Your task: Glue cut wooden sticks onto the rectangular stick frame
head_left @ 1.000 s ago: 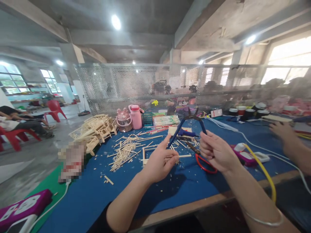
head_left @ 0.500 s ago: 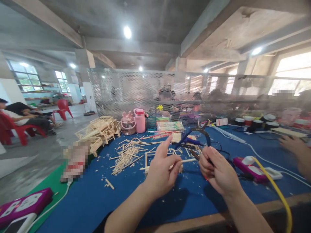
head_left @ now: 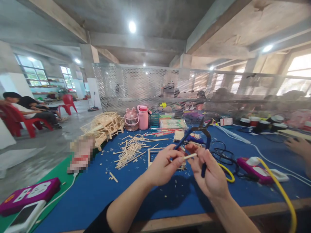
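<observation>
My left hand (head_left: 161,166) is closed, pinching a short thin wooden stick (head_left: 190,156) between thumb and fingers. The stick's free end reaches toward the fingers of my right hand (head_left: 211,178). Blue-handled cutting pliers (head_left: 207,142) rest in that right hand, jaws pointing up and away, handles spread apart. Behind my left hand stands a small rectangular frame of wooden sticks (head_left: 149,155), partly hidden by the hand. A loose pile of wooden sticks (head_left: 130,153) lies to its left on the blue table surface (head_left: 136,200).
Assembled stick frames (head_left: 104,126) are heaped at the back left. A pink bottle (head_left: 143,118) and a pink cup (head_left: 131,119) stand by the mesh partition (head_left: 136,84). Right of my hands lie a purple power bank (head_left: 255,171), cables and a yellow cord (head_left: 279,187). A co-worker's hand (head_left: 297,147) shows at far right.
My hands have come closer together. My left index finger, raised before, is now bent down by the stick. The pliers have turned jaws-up, and my right fingers have loosened around them.
</observation>
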A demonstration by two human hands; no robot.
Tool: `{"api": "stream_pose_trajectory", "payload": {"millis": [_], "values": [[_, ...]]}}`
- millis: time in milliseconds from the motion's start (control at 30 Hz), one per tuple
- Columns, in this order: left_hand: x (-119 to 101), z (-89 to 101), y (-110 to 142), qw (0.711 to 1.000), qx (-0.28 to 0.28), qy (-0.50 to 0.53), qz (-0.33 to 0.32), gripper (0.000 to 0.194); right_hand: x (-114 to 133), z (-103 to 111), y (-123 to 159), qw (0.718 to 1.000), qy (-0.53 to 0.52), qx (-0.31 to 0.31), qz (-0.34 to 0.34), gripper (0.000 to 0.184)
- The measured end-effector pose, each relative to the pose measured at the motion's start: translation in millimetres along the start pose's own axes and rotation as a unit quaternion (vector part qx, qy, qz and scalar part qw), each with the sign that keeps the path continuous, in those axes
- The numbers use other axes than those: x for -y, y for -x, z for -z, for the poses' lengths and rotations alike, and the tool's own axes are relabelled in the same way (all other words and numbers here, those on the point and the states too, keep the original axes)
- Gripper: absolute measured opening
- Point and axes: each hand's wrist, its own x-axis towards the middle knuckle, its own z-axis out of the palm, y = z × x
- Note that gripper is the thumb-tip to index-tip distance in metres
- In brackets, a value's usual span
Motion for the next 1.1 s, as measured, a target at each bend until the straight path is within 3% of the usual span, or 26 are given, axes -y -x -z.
{"api": "stream_pose_trajectory", "payload": {"millis": [133,233,300,400,467,533,600,700,767,867,1100], "values": [[-1.5,-11.5,3.5,0.998,0.03,0.047,-0.014,0.022,-7.2,-6.4,-2.0,0.999,0.014,0.017,-0.024,0.016],[-1.1,-16.9,4.6,0.996,0.036,0.086,0.001,0.023,-5.7,-2.6,-7.8,0.992,0.038,0.104,-0.062,0.047],[1.1,-18.6,3.6,0.992,0.044,0.116,0.022,0.023,-1.7,2.8,-14.8,0.986,0.051,0.148,-0.064,0.058],[9.6,-17.6,-0.7,0.978,0.018,0.178,0.104,0.027,6.0,16.9,-27.9,0.983,0.092,0.154,-0.037,0.064],[18.9,-14.9,-4.4,0.961,-0.048,0.209,0.175,0.031,10.5,31.4,-35.0,0.979,0.157,0.128,-0.018,0.07],[29.2,-12.3,-7.6,0.944,-0.116,0.218,0.217,0.031,13.5,47.5,-37.6,0.954,0.279,0.106,-0.015,0.076],[37.7,-11.2,-9.5,0.937,-0.155,0.214,0.227,0.03,14.9,60.7,-34.9,0.9,0.417,0.123,-0.019,0.078],[43.5,-13.3,-10.2,0.937,-0.163,0.207,0.228,0.03,15.5,67.2,-24.0,0.817,0.545,0.188,-0.011,0.078],[43.4,-15.1,-10.1,0.939,-0.157,0.21,0.224,0.03,15.7,63.8,-17.2,0.782,0.582,0.221,-0.009,0.078],[40.9,-15.6,-10.0,0.94,-0.152,0.213,0.22,0.028,16.1,56.6,-13.7,0.762,0.604,0.235,-0.009,0.077],[33.0,-15.6,-9.6,0.945,-0.142,0.202,0.214,0.029,16.0,53.7,-17.4,0.759,0.609,0.23,0.003,0.077]]}}
